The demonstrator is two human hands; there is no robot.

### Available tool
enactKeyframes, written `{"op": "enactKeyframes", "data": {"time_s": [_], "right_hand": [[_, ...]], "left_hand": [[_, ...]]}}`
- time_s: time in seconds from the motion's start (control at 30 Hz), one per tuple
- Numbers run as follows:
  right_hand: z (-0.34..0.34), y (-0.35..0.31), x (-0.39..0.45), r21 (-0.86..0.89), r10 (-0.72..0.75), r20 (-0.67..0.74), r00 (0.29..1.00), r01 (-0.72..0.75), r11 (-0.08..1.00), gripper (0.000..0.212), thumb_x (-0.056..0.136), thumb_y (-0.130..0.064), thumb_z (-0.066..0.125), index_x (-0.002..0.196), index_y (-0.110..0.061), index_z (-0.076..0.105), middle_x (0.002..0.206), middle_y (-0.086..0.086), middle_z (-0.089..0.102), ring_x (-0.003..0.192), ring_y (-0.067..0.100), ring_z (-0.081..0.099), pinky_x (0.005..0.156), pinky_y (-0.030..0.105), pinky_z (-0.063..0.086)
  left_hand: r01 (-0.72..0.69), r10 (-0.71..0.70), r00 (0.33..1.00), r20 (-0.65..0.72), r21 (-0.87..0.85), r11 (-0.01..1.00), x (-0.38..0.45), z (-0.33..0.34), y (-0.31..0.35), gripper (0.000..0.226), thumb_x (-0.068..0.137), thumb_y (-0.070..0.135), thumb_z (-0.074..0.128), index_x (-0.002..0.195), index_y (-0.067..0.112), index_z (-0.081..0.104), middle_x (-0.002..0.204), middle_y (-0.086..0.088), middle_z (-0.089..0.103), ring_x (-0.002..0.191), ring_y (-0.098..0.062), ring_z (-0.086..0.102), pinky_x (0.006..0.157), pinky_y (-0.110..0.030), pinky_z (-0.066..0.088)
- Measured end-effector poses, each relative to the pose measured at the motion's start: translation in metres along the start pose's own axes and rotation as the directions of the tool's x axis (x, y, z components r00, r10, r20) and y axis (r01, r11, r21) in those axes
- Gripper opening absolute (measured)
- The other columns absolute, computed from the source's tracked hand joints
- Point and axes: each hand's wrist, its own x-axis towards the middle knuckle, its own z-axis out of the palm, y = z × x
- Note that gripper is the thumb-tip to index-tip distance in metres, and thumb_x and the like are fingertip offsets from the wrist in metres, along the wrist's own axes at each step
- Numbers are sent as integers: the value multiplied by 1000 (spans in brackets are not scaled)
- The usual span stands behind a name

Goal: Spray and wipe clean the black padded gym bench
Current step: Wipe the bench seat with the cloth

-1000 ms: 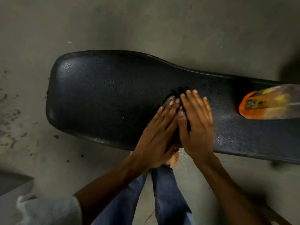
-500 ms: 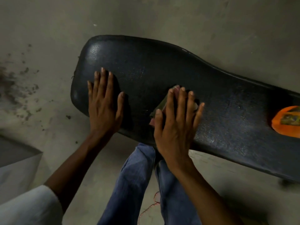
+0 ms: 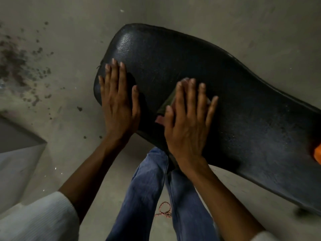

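Note:
The black padded bench (image 3: 243, 108) runs from upper middle to the lower right, its wide rounded end at the left. My left hand (image 3: 118, 103) lies flat on that end near the front edge, fingers apart, holding nothing. My right hand (image 3: 187, 124) presses flat on a folded wiping cloth (image 3: 167, 103), dark green with a pink corner showing; most of the cloth is hidden under the palm. An orange spray bottle (image 3: 318, 154) lies on the pad at the right frame edge, only its tip visible.
Grey concrete floor (image 3: 60, 49) surrounds the bench, with dark stains (image 3: 15, 60) at the left. A grey and white angular object (image 3: 17, 153) sits at the lower left. My jeans-clad legs (image 3: 147, 197) stand by the bench's front edge. A small string (image 3: 164, 210) lies on the floor.
My left hand left the cloth and moved to the bench's wide end, where it now rests flat. My right hand stayed pressed on the cloth. The view shifted, so the bottle slid toward the right edge.

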Motion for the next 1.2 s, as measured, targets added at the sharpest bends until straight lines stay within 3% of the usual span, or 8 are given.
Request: {"op": "enactKeyframes", "data": {"time_s": [0.23, 0.33, 0.43, 0.5, 0.67, 0.87, 1.1, 1.2], "right_hand": [[2, 7, -41, -69, -298, 128, 946, 308, 949, 69, 115, -48, 41, 175, -21, 21, 184, 8, 11, 170, 34, 12, 135, 64, 13], [-6, 21, -26, -80, -208, 125, 970, 219, 972, 69, 116, -47, 35, 176, -25, 10, 184, 8, 4, 170, 34, 6, 136, 64, 8], [-3, 3, 17, -27, -75, 43, 996, 76, 997, 62, 117, -42, 33, 174, -24, 22, 183, 10, 16, 170, 35, 13, 135, 65, 10], [4, -25, 46, 9, -82, -7, 997, 82, 997, 59, 117, -40, 35, 173, -22, 29, 181, 12, 23, 169, 36, 18, 134, 66, 12], [21, -73, 73, 40, -300, 30, 953, 299, 953, 59, 118, -42, 35, 172, -19, 31, 181, 11, 24, 169, 36, 20, 134, 65, 13], [11, -43, 43, -8, -536, 158, 829, 544, 839, 61, 116, -44, 34, 173, -24, 28, 182, 9, 20, 169, 34, 19, 135, 63, 17], [15, -63, 127, 0, -254, 45, 966, 254, 967, 58, 116, -44, 35, 171, -27, 33, 181, 12, 25, 169, 36, 19, 136, 62, 12], [20, -82, 130, -25, -337, 90, 937, 340, 940, 59, 117, -45, 30, 173, -25, 29, 181, 14, 22, 169, 38, 17, 135, 64, 12]], "left_hand": [[36, -35, 999, 22, -18, 999, 1, 0, -13, 64, 114, 37, 35, 166, 1, 29, 176, -21, 22, 166, -36, 17, 135, -55, 13], [63, -63, 998, 6, -32, 997, 0, -2, -18, 67, 114, 43, 35, 167, 2, 29, 176, -21, 22, 166, -35, 16, 136, -53, 11], [78, -77, 997, 18, -31, 996, -1, -2, -26, 67, 113, 42, 37, 167, 3, 29, 176, -20, 21, 166, -35, 16, 136, -52, 11], [72, -71, 997, 18, -47, 996, -1, -2, -27, 66, 113, 40, 37, 166, 1, 30, 176, -21, 23, 166, -35, 17, 135, -55, 14], [92, -89, 996, 24, -245, 965, 1, -8, -34, 61, 114, 31, 31, 165, -3, 30, 176, -23, 21, 166, -34, 17, 133, -61, 16], [63, -47, 996, 69, -245, 967, -3, -7, -40, 68, 113, 40, 30, 164, -5, 30, 176, -26, 18, 166, -39, 14, 136, -57, 6], [89, -75, 995, 63, -263, 961, 0, -12, -34, 72, 113, 49, 24, 164, -1, 32, 176, -20, 20, 167, -33, 14, 135, -59, 8], [109, -89, 993, 80, -299, 948, 4, -14, -32, 76, 113, 54, 21, 165, -1, 31, 177, -18, 21, 167, -30, 14, 135, -60, 7]]}}
